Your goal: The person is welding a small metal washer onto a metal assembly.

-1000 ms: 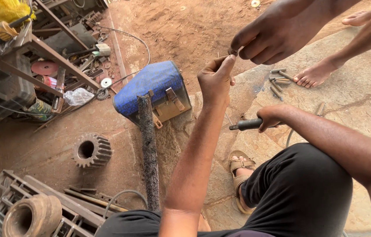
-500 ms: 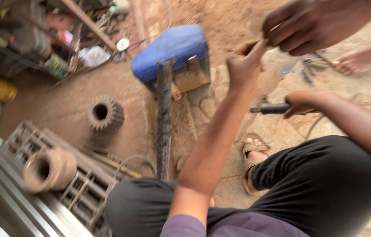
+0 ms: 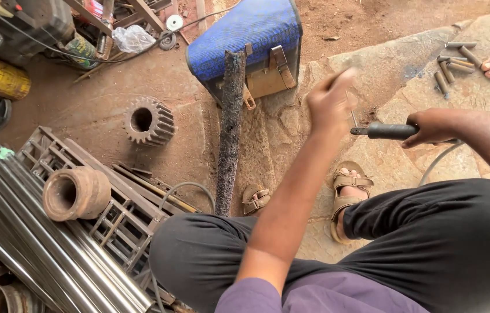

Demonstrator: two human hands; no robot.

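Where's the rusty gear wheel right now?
In the head view, the rusty gear wheel lies on the dirt floor at left, between the metal grate and the blue box, left of the crusted bar.

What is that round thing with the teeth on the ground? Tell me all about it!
It is a gear, a thick metal wheel that looks rusty brown all over. Blocky teeth run around its outside, and a round hole goes through its middle. It lies flat on the reddish dirt ground, hole facing up. Nothing touches it, and neither hand is near it. A metal grate lies below it in the picture, and a dark crusty bar lies to its right.
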